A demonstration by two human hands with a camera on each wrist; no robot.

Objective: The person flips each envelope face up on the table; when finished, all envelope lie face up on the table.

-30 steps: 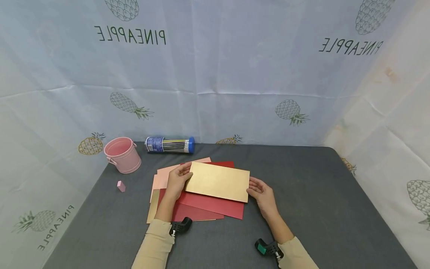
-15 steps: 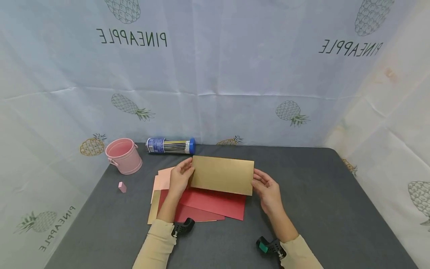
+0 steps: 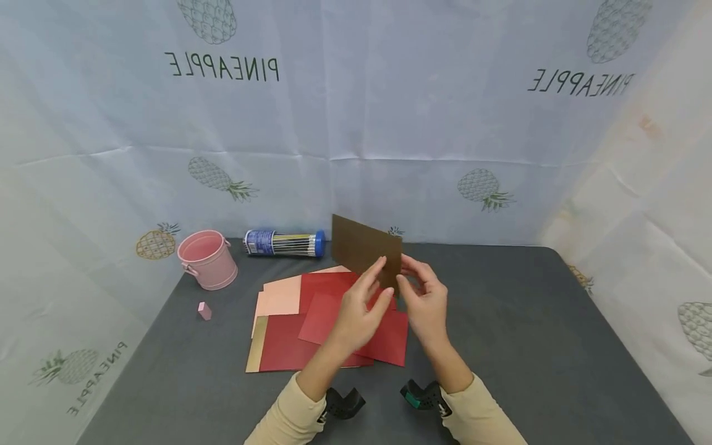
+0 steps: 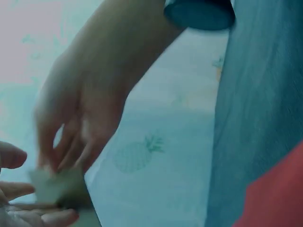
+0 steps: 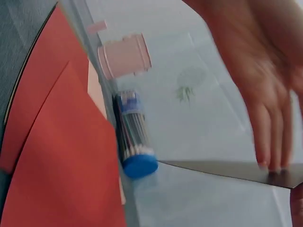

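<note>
A gold rectangular card (image 3: 364, 244), its near face dark brown in shadow, stands tilted up over the pile. My right hand (image 3: 428, 306) pinches it at the lower right edge between thumb and fingers. My left hand (image 3: 356, 315) is beside it with fingers extended; in the right wrist view the left fingertips (image 5: 272, 158) meet the card's surface. Below lie overlapping red cards (image 3: 283, 343), with peach cards (image 3: 280, 296) behind and a gold strip (image 3: 256, 346) showing at the left. In the left wrist view the card (image 4: 78, 189) is partly hidden by fingers.
A pink bucket (image 3: 208, 262) stands at the back left, with a small pink block (image 3: 204, 310) in front. A clear tube of pencils with a blue cap (image 3: 319, 243) lies along the back edge. A pineapple-print curtain (image 3: 411, 123) hangs behind the dark table (image 3: 528, 346).
The gold card has turned from facing me to a steep upright angle, darkening. My left hand has let go of its left edge and moved right, near my right hand, which keeps hold.
</note>
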